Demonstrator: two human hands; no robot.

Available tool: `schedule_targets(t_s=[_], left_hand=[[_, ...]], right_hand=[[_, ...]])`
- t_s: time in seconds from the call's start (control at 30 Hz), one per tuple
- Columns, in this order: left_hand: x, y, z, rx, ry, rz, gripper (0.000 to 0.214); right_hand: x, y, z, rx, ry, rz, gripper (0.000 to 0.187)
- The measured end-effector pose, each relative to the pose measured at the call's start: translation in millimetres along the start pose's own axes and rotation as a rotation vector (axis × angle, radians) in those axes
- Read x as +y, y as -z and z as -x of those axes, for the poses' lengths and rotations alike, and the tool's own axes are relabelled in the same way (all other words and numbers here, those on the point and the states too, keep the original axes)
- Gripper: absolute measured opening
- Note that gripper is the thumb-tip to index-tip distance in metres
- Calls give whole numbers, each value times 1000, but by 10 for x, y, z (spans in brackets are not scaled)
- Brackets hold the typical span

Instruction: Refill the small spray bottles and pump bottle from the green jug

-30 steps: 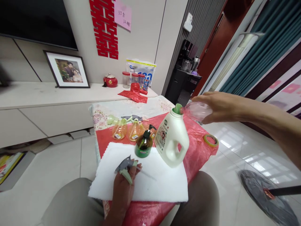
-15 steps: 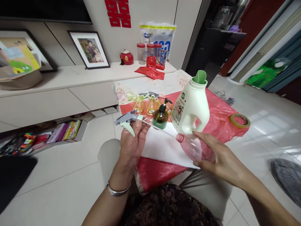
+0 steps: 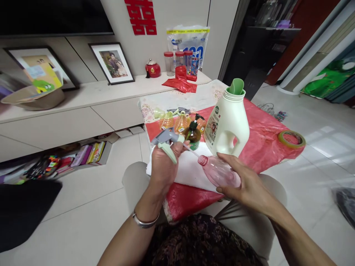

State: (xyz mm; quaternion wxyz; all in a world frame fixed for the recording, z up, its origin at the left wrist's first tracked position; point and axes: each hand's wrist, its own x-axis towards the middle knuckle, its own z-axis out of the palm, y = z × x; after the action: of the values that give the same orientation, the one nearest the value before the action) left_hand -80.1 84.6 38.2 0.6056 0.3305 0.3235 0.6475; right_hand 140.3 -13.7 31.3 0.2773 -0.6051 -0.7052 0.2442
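My left hand [image 3: 165, 166] is closed around a grey and pale-green trigger spray head [image 3: 166, 137], whose thin clear tube points right. The tube's end is at the ridged neck of a clear pink bottle [image 3: 217, 170]; it appears to be inside the opening. That bottle lies tilted in my right hand [image 3: 241, 181], thumb and fingers gripping its base end. Beneath both hands is a white cloth [image 3: 185, 170]. Behind them stand a brown pump bottle [image 3: 193, 135] with a black top and a large pale-green jug [image 3: 233, 122] with a green scoop in its mouth.
Several yellowish clear bottles [image 3: 181, 122] sit behind the pump bottle. A tape roll [image 3: 291, 139] lies on the red plastic sheet [image 3: 259, 129] at the right. Beyond the table, a cabinet top [image 3: 83, 96] carries jars, a red pot [image 3: 152, 69] and framed photos.
My left hand has moved right and turned over the spray head, bringing the tube into the bottle's neck. The pink bottle has shifted slightly left in my right hand.
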Motion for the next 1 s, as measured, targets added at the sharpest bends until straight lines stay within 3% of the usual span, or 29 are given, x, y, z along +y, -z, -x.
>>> schedule_targets(t_s=[0.23, 0.43, 0.57, 0.7, 0.83, 1.0], left_hand=[[-231, -1, 233, -202, 117, -141, 27], [-211, 8, 224, -175, 155, -40, 36], [-232, 10, 178, -251, 136, 29, 39], [-272, 24, 169, -291, 137, 84, 40], [-309, 20, 166, -251, 161, 84, 43], [-346, 9, 155, -252, 129, 69, 38]], right_hand=[[-14, -270, -104, 93, 36, -157, 80], [-23, -360, -135, 28, -63, -340, 87], [-35, -375, -140, -6, -127, -519, 90], [-28, -389, -140, -96, -182, -785, 87], [3, -414, -127, -172, -214, -990, 80], [25, -401, -118, -158, -238, -984, 79]])
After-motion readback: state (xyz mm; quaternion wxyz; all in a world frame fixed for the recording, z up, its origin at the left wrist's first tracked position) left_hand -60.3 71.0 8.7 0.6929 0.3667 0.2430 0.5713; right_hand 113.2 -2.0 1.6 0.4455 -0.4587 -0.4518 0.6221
